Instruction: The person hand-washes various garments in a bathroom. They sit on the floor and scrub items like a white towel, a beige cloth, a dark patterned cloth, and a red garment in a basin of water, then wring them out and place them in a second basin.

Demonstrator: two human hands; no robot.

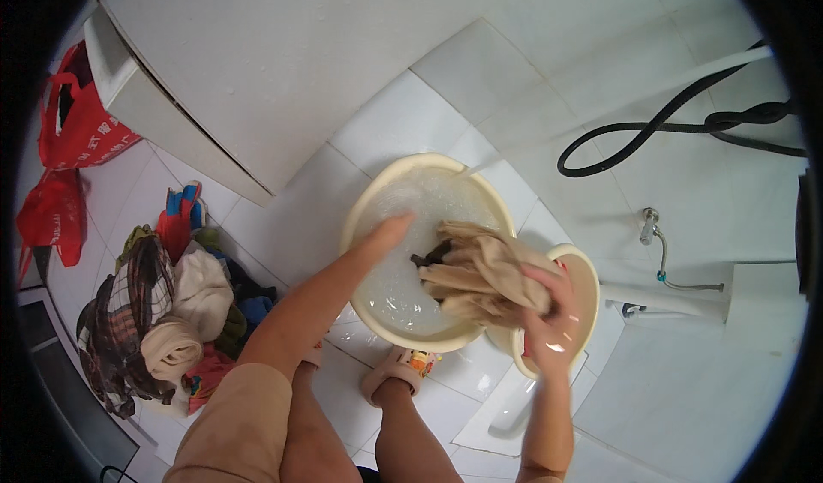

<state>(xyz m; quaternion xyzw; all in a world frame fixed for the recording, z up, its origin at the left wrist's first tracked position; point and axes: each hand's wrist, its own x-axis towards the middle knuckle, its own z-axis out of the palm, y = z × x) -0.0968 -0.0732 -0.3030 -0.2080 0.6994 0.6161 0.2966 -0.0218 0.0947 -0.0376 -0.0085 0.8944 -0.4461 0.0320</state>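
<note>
A large cream plastic basin (352, 226) full of water stands on the tiled floor, and a thin stream runs into it from the upper right. My right hand (554, 309), slightly blurred, grips a bunched beige cloth garment (492, 267) over the basin's right side. A small dark piece of fabric (432, 255) shows at the garment's left end. At the basin's left part, my left hand (393, 231) reaches over or into the water; its fingers are partly hidden, and no cloth shows at it. Behind my right hand is a smaller cream bucket (593, 290), with something red inside.
A pile of mixed clothes (186, 303) lies on the floor at left, near red bags (83, 129). A squat toilet pan (508, 419) is below the bucket. A black hose (633, 145) and a wall valve (649, 226) are at right; a white panel (186, 129) juts in at upper left.
</note>
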